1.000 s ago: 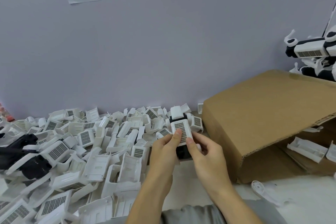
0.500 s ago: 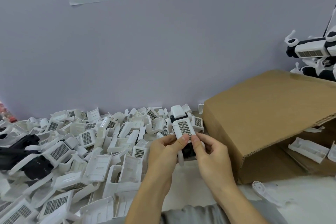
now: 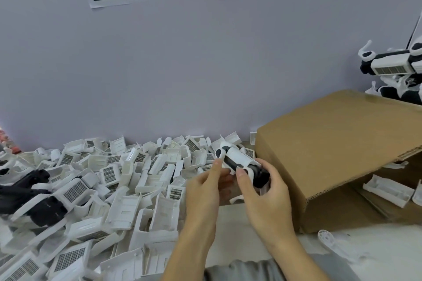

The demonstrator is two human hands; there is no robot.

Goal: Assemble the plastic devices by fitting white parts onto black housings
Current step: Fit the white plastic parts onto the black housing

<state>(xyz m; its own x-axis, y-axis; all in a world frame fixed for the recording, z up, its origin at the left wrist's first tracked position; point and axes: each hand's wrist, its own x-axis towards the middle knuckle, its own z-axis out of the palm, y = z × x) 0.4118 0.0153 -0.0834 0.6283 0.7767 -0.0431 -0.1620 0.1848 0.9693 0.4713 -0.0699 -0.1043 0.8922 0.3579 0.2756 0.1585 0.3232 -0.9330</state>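
Risk: the white part (image 3: 238,157) may sit half-clipped on the black housing (image 3: 258,175) and pop loose, since the device is held in the air just left of the cardboard box (image 3: 331,155), tilted, with nothing bracing it. Device looks like a long black body with a smooth white shell on top and a round white-black end. Right hand (image 3: 267,198) grip is curled around its lower end; left hand (image 3: 205,191) fingers are extended, forefinger touching the upper end, above the pile of loose white parts (image 3: 118,185) on the table (image 3: 388,258).

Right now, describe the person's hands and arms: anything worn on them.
Both the left hand and the right hand are bare: no gloves, rings or watch visible. Both forearms are uncovered, with no sleeves in view. Fingernails are short and unpainted.
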